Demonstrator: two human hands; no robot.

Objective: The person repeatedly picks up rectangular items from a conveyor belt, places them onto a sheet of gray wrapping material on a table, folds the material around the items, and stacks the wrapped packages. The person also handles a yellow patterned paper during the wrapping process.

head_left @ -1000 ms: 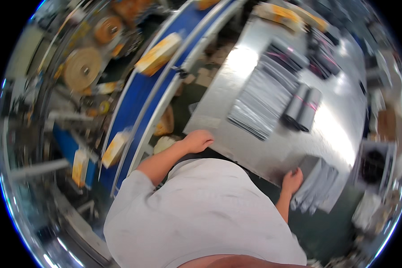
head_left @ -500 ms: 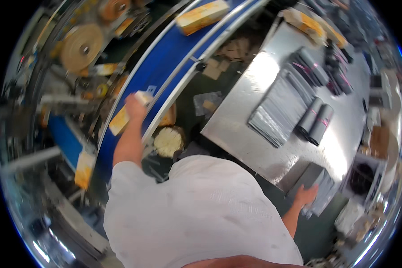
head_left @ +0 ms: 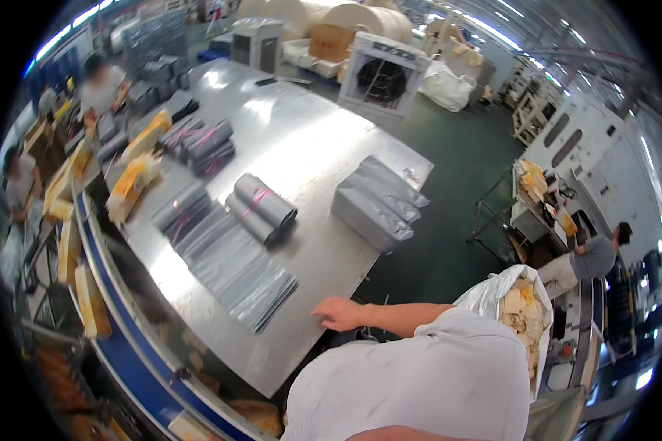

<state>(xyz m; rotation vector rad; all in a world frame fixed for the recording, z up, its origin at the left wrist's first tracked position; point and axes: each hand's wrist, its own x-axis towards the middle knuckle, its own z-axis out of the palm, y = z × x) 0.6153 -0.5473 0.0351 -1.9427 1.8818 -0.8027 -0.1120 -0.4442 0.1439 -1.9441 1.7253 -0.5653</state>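
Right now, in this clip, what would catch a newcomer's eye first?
The big shiny metal table fills the middle, glaring under the lights, with a fanned stack of grey plastic mailer bags and two rolled bundles on it. One bare hand rests open on the table's near edge; which hand it is cannot be told. Along the left runs a blue conveyor carrying yellow parcels.

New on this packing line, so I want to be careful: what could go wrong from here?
The stack of grey bags sits right at the table edge; a bump might tip it off. The two rolls lie loose and could roll. The fanned bags near the hand might slide.
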